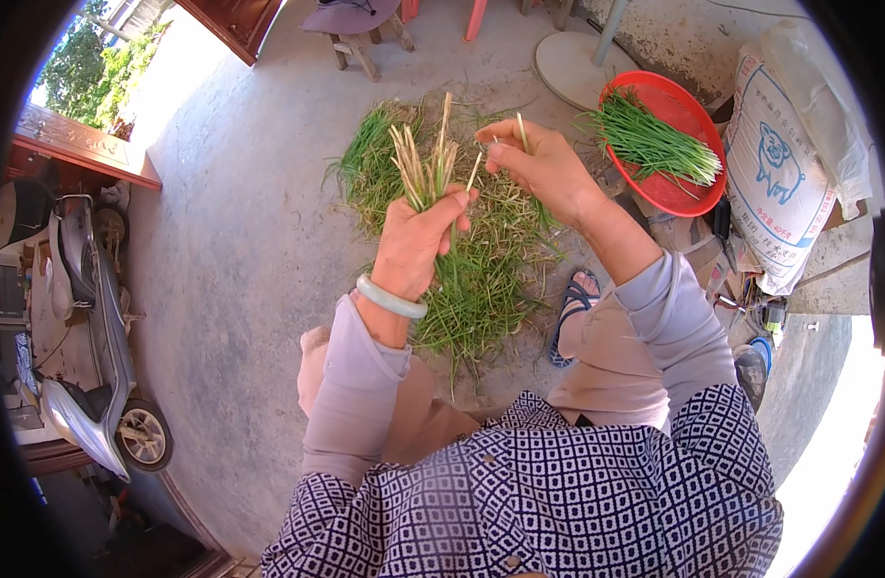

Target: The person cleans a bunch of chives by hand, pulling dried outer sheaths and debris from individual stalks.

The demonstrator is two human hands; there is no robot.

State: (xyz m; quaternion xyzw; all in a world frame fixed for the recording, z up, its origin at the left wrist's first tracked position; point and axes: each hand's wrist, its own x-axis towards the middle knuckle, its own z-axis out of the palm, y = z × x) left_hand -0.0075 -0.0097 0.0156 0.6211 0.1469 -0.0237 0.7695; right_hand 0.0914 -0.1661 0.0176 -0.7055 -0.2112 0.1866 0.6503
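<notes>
My left hand (pixel 417 242), with a pale bangle at the wrist, grips a bunch of chives (pixel 424 170). Their dry, straw-coloured stem ends point upward, and green leaves hang below the fist. One pale stalk (pixel 474 170) sticks out beside the left thumb. My right hand (pixel 547 170) is just to the right, holding a few chive stalks (pixel 522 128); a white end shows above the fingers and green leaves below. Beneath both hands, a heap of loose green and dry chive leaves (pixel 478 311) covers the floor. Another bunch of green chives (pixel 373 144) lies at its far left.
At right, a red plastic basket (pixel 670 196) holds cleaned-looking chives (pixel 655 137). Beside it stands a printed woven sack (pixel 782 166). A round stand base (pixel 572 72) and a wooden stool (pixel 348 50) bearing a purple hat (pixel 348 16) are farther away. A scooter (pixel 99 289) stands left.
</notes>
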